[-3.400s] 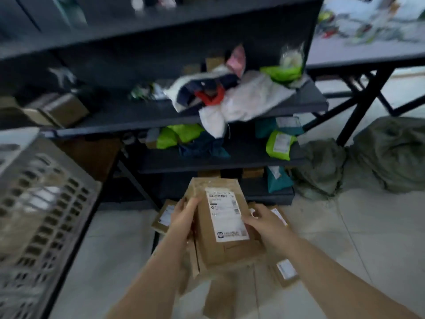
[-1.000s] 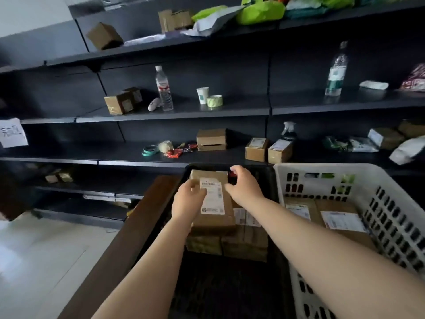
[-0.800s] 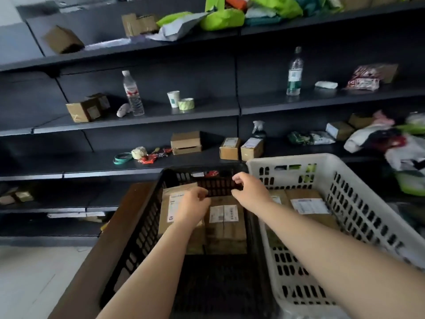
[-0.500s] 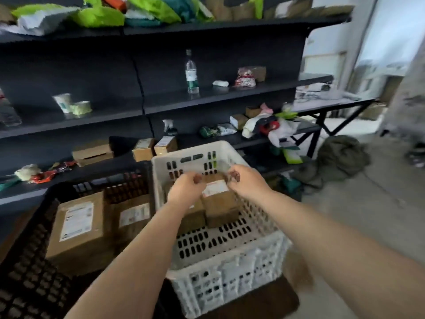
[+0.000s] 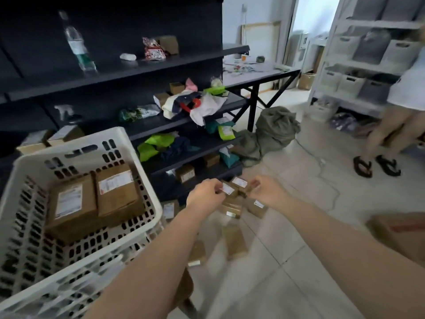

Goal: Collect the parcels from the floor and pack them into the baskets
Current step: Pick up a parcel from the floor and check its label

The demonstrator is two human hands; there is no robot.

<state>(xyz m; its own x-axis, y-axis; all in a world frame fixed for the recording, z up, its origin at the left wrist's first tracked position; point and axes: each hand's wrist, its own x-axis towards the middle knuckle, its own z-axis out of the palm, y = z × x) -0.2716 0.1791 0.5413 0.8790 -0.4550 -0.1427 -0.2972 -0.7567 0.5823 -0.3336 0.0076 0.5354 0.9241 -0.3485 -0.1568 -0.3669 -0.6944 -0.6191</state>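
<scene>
Both hands out over parcels on floor. Left hand fingers curled, right hand likewise; grip impossible to tell.

labels: white stickers on parcels | text: unreadable (motion blur) | brands: none legible

A parcel storeroom or small warehouse. Dark metal shelving holds cardboard boxes and coloured mailer bags; labelled cardboard parcels lie on the tiled floor, more fill a white slotted basket, and white racks with grey bins stand opposite.
</scene>
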